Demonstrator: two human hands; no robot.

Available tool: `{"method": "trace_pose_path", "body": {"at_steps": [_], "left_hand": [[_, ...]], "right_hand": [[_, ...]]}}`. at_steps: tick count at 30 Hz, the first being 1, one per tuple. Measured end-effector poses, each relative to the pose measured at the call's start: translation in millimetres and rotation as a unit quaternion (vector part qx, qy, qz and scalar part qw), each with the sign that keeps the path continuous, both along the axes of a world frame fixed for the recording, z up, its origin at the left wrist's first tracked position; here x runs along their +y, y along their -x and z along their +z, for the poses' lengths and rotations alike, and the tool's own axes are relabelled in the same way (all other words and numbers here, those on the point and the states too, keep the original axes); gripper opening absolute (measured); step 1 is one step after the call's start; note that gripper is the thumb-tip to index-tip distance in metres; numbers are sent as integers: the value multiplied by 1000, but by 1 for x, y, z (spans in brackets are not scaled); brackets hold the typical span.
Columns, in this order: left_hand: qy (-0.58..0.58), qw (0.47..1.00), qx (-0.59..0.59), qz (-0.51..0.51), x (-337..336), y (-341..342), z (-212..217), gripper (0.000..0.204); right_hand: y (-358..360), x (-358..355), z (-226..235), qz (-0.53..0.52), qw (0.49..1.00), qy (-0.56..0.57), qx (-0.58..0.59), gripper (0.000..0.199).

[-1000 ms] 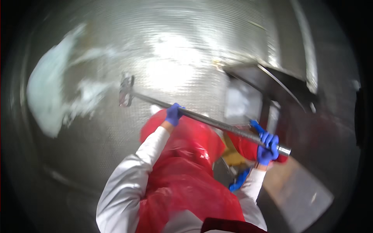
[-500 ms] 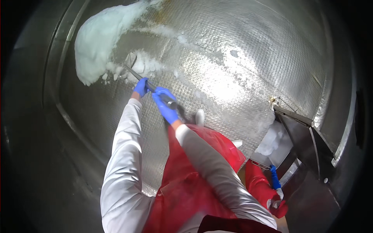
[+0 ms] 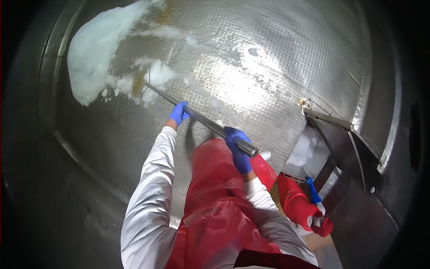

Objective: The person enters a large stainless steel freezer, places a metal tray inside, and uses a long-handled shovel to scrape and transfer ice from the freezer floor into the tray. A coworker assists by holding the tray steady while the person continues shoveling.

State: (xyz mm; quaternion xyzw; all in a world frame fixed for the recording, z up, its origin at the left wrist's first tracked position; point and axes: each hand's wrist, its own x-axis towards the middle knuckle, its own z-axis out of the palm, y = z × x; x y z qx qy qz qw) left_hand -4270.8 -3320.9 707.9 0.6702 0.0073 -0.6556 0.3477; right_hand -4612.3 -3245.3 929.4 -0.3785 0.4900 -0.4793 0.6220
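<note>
My left hand point(image 3: 178, 113), in a blue glove, is closed around the middle of a long metal-handled scraper point(image 3: 204, 120). Near the handle's rounded end, my right hand point(image 3: 238, 150), also gloved in blue, grips it. The scraper slants away to the upper left, where its thin blade, seen nearly edge-on, meets the metal floor. White clumps point(image 3: 160, 72) lie right beside the blade. Just left of them sits a large, smooth white mound point(image 3: 96, 49) of soft-looking material.
Dimpled metal floor point(image 3: 215, 58) curves up into walls. At the right, a metal hatch frame point(image 3: 329, 119) borders an opening. There a person in a red apron point(image 3: 293, 197), with a blue-gloved hand point(image 3: 313, 190), stands by a metal container point(image 3: 320, 159) holding white material point(image 3: 304, 148).
My right hand has slid down and right, wider apart from the left, bringing the handle's end closer to me. The scraper's blade has turned edge-on, and the clumps beside it have shifted slightly.
</note>
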Motion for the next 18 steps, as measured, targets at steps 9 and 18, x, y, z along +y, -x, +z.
{"method": "trace_pose_path", "body": {"at_steps": [9,18], "left_hand": [[-30,991,37,-123,32,184,-40,21],[-44,986,74,-143,108,450,-76,32]], "right_hand": [[230,93,68,-144,988,44,-40,14],[477,230,117,-263,962,69,-4,18]]}}
